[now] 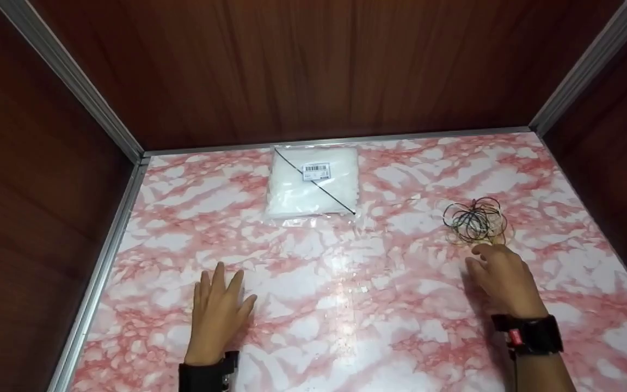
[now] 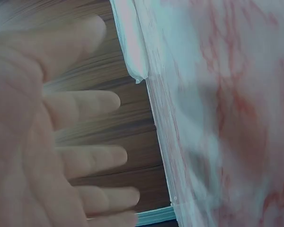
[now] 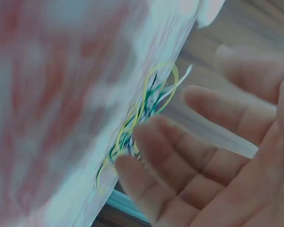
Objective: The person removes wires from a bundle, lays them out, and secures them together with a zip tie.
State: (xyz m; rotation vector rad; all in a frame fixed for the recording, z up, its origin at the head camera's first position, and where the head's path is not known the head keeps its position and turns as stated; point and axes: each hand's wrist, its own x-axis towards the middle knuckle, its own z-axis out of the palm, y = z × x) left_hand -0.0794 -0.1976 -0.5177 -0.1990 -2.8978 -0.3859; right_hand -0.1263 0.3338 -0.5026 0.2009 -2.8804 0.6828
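Observation:
My left hand (image 1: pixel 215 316) is over the near left of the table, its fingers straight and spread, holding nothing. In the left wrist view its palm and fingers (image 2: pixel 92 106) are apart from one another in the air. On the right, my right hand (image 1: pixel 506 277) reaches just short of a loose tangle of thin coiled wires (image 1: pixel 472 222). The right wrist view shows yellow, green and dark strands (image 3: pixel 144 106) behind loosely bent fingers (image 3: pixel 180 146), none gripped. A flat clear plastic packet (image 1: pixel 286 193) with white contents, a barcode label and a thin black diagonal strip (image 1: pixel 331 195) lies far back.
The table top (image 1: pixel 313 305) has a red-and-white marbled cover. Dark wood panels (image 1: pixel 313 65) stand at its back and both sides, with metal rails (image 1: pixel 96 103) along the corners.

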